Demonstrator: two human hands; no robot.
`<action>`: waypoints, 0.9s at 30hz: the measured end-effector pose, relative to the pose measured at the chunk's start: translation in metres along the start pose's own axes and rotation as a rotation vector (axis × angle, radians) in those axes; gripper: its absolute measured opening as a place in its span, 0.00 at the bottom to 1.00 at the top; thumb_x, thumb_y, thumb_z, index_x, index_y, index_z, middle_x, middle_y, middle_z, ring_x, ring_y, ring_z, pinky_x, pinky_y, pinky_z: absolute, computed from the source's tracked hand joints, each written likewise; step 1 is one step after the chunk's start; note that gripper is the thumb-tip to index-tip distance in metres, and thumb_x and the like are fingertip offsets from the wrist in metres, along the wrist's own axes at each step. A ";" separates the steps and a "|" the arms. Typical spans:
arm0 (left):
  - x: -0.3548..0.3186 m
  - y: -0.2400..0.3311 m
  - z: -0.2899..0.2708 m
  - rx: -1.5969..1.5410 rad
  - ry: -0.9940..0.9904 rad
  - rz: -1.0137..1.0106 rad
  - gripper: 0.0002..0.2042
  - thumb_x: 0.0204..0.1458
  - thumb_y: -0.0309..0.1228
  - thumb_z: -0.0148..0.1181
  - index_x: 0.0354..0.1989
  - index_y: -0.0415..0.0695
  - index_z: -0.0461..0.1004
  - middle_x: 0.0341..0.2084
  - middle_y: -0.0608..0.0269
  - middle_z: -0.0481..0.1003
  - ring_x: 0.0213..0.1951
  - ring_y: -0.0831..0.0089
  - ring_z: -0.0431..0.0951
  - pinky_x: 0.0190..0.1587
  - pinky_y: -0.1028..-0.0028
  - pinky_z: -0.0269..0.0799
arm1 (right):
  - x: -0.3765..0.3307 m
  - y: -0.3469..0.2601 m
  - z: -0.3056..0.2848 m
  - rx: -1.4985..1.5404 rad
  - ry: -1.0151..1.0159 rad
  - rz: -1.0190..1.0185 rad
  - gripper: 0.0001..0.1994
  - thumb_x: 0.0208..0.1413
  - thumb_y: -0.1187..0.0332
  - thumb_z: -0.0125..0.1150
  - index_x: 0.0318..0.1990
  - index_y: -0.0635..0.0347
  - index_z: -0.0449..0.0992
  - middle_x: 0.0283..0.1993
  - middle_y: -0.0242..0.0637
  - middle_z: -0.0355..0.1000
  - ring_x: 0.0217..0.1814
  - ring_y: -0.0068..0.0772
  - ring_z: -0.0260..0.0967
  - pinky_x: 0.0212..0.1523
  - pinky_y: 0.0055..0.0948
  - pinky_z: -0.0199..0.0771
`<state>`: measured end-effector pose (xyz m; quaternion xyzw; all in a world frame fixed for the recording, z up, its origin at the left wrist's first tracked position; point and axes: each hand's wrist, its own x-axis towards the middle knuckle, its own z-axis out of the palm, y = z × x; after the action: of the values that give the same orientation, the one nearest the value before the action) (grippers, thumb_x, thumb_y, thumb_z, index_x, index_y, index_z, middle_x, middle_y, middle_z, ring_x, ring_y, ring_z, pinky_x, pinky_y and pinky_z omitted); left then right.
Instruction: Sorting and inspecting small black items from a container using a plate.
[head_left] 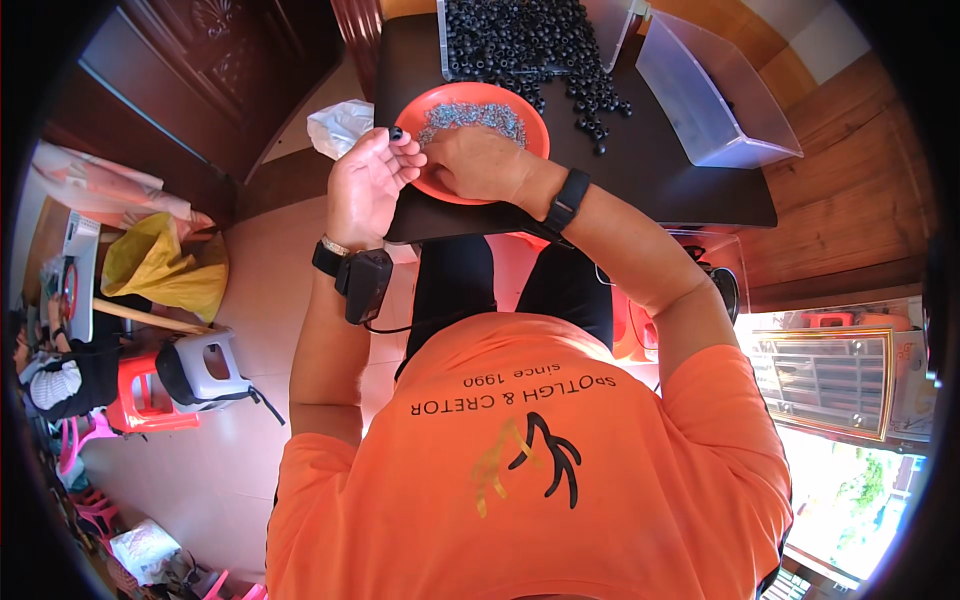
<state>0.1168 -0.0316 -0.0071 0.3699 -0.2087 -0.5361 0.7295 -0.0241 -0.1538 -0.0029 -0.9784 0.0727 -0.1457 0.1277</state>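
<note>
My left hand (pixel 368 190) is raised palm up at the left rim of an orange-red plate (pixel 538 137). Between its thumb and fingertips it grips a small black round plastic piece (pixel 396 133). Over the plate, my right hand (pixel 478 165) has its fingers curled and pressed together close to the left hand's fingers. Its fingertips are partly hidden, so what they hold cannot be made out. Small shiny silver-blue metal parts (pixel 470 115) lie heaped in the plate. Beyond it, a clear plastic bin (pixel 444 45) holds many black round pieces (pixel 520 35), which spill onto the dark table.
The dark table (pixel 640 195) also bears a clear angled plastic tray (pixel 705 95) at the right. A white plastic bag (pixel 340 127) lies by its left edge. Stools (pixel 150 395) and a yellow bag (pixel 165 260) stand on the floor at left, near another person's arm.
</note>
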 end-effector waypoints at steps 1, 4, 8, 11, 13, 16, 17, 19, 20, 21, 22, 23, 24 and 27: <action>0.000 0.000 -0.002 -0.012 -0.015 0.001 0.09 0.56 0.35 0.53 0.35 0.42 0.72 0.31 0.59 0.75 0.35 0.67 0.76 0.42 0.71 0.69 | 0.000 0.001 0.001 -0.005 0.013 -0.029 0.08 0.46 0.72 0.56 0.35 0.61 0.76 0.36 0.46 0.74 0.39 0.51 0.72 0.42 0.44 0.72; -0.001 -0.002 -0.001 -0.026 -0.024 0.001 0.10 0.56 0.35 0.52 0.35 0.41 0.72 0.31 0.59 0.75 0.35 0.67 0.76 0.42 0.71 0.69 | 0.002 0.003 0.003 -0.060 -0.023 -0.055 0.08 0.46 0.71 0.56 0.35 0.61 0.76 0.35 0.47 0.74 0.38 0.52 0.72 0.41 0.44 0.72; -0.003 -0.001 -0.002 -0.046 -0.026 0.011 0.09 0.57 0.35 0.51 0.35 0.41 0.71 0.31 0.59 0.75 0.36 0.67 0.76 0.42 0.71 0.69 | 0.003 0.000 0.003 -0.062 -0.079 -0.034 0.08 0.46 0.72 0.56 0.34 0.61 0.76 0.36 0.46 0.74 0.37 0.52 0.72 0.40 0.44 0.72; -0.006 -0.003 -0.005 -0.071 -0.016 0.001 0.09 0.57 0.35 0.51 0.35 0.42 0.71 0.32 0.59 0.75 0.36 0.66 0.76 0.42 0.70 0.69 | 0.000 -0.001 -0.001 -0.016 0.003 0.005 0.09 0.44 0.72 0.56 0.35 0.62 0.76 0.37 0.48 0.74 0.35 0.52 0.72 0.38 0.41 0.73; -0.010 -0.007 -0.002 -0.091 -0.050 -0.007 0.09 0.57 0.35 0.50 0.35 0.42 0.71 0.32 0.59 0.75 0.36 0.66 0.76 0.42 0.70 0.70 | -0.005 0.004 -0.015 0.199 0.075 0.015 0.10 0.47 0.72 0.56 0.38 0.64 0.75 0.36 0.43 0.75 0.33 0.43 0.74 0.37 0.35 0.73; -0.018 -0.015 0.010 -0.138 -0.117 -0.026 0.09 0.58 0.35 0.49 0.36 0.42 0.70 0.33 0.60 0.74 0.36 0.66 0.76 0.42 0.70 0.70 | -0.013 0.005 -0.031 0.760 0.199 0.191 0.10 0.52 0.71 0.56 0.40 0.65 0.75 0.34 0.34 0.75 0.32 0.27 0.73 0.33 0.27 0.71; -0.021 -0.018 0.013 -0.167 -0.145 -0.034 0.09 0.59 0.35 0.48 0.37 0.42 0.70 0.34 0.60 0.74 0.37 0.66 0.76 0.42 0.69 0.70 | -0.022 -0.007 -0.051 0.920 0.124 0.383 0.08 0.56 0.71 0.57 0.40 0.64 0.75 0.34 0.28 0.74 0.35 0.17 0.69 0.33 0.21 0.69; -0.025 -0.026 0.025 -0.168 -0.237 -0.022 0.10 0.60 0.35 0.47 0.40 0.42 0.70 0.35 0.60 0.73 0.38 0.66 0.75 0.43 0.69 0.70 | -0.035 -0.010 -0.055 0.997 0.212 0.326 0.07 0.57 0.71 0.56 0.40 0.64 0.75 0.35 0.28 0.74 0.35 0.16 0.69 0.33 0.20 0.69; -0.027 -0.029 0.032 -0.182 -0.272 -0.013 0.11 0.60 0.36 0.47 0.41 0.42 0.70 0.36 0.60 0.73 0.39 0.66 0.75 0.43 0.69 0.70 | -0.041 -0.011 -0.057 1.076 0.296 0.266 0.07 0.58 0.71 0.56 0.40 0.63 0.76 0.35 0.28 0.74 0.35 0.16 0.69 0.34 0.18 0.69; -0.028 -0.034 0.036 -0.215 -0.300 -0.025 0.12 0.60 0.36 0.45 0.44 0.43 0.70 0.37 0.60 0.73 0.39 0.66 0.75 0.43 0.69 0.69 | -0.046 -0.022 -0.067 1.105 0.273 0.293 0.07 0.58 0.72 0.57 0.41 0.64 0.76 0.35 0.29 0.74 0.36 0.17 0.69 0.36 0.19 0.70; -0.030 -0.037 0.040 -0.217 -0.304 -0.027 0.12 0.60 0.36 0.45 0.44 0.43 0.70 0.37 0.60 0.73 0.39 0.66 0.75 0.43 0.69 0.69 | -0.050 -0.025 -0.067 1.102 0.275 0.296 0.07 0.58 0.72 0.57 0.41 0.64 0.76 0.35 0.29 0.74 0.36 0.17 0.69 0.36 0.19 0.70; -0.032 -0.040 0.045 -0.207 -0.319 -0.021 0.12 0.60 0.36 0.45 0.45 0.43 0.70 0.37 0.60 0.72 0.39 0.65 0.74 0.43 0.69 0.69 | -0.053 -0.026 -0.067 1.103 0.302 0.235 0.07 0.58 0.73 0.58 0.42 0.64 0.76 0.35 0.30 0.74 0.36 0.17 0.69 0.36 0.20 0.71; -0.034 -0.042 0.050 -0.197 -0.336 -0.018 0.13 0.60 0.36 0.45 0.47 0.43 0.69 0.37 0.60 0.72 0.39 0.65 0.74 0.43 0.69 0.69 | -0.056 -0.027 -0.068 1.102 0.332 0.176 0.07 0.57 0.74 0.58 0.42 0.65 0.76 0.35 0.30 0.74 0.35 0.17 0.69 0.37 0.20 0.72; -0.037 -0.047 0.062 -0.222 -0.319 -0.066 0.13 0.60 0.36 0.46 0.47 0.44 0.69 0.35 0.60 0.72 0.38 0.65 0.74 0.42 0.69 0.68 | -0.066 -0.034 -0.073 1.120 0.312 0.226 0.06 0.58 0.75 0.57 0.42 0.65 0.76 0.35 0.32 0.74 0.34 0.18 0.70 0.35 0.19 0.74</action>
<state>0.0314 -0.0235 -0.0004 0.2041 -0.2489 -0.6315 0.7054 -0.1051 -0.1258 0.0568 -0.7153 0.1063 -0.2894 0.6271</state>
